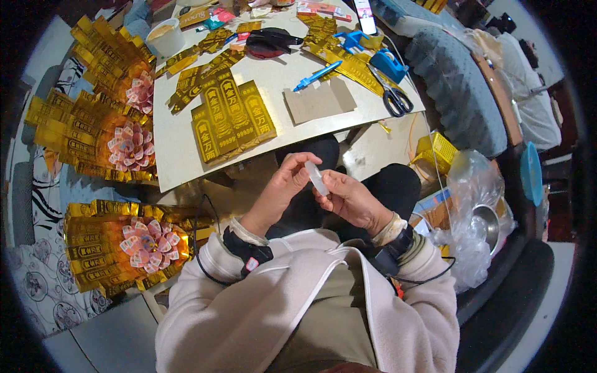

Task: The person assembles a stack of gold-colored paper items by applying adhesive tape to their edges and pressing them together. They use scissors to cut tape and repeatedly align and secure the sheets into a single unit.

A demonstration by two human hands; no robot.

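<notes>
A small roll of clear tape [316, 178] is held over my lap, between both hands. My left hand [284, 186] touches its upper left side with the fingertips, while my right hand [347, 193] pinches its lower right side. On the white table [177, 158] beyond them lie joined gold foil paper bars [233, 116] bearing printed characters. To their right is a folded piece of grey-brown cardboard [319, 101], with a blue pen [318, 76] touching its upper edge. Black-handled scissors [396, 100] rest near the table's right corner, below a blue tape dispenser [389, 65].
Gold foil fans with pink paper flowers [150, 245] stand along the left. At the table's back are a white tub [165, 37], a black object on a dark red round base [273, 43] and a phone [365, 16]. A yellow basket [438, 151] and plastic bags [471, 252] are at the right.
</notes>
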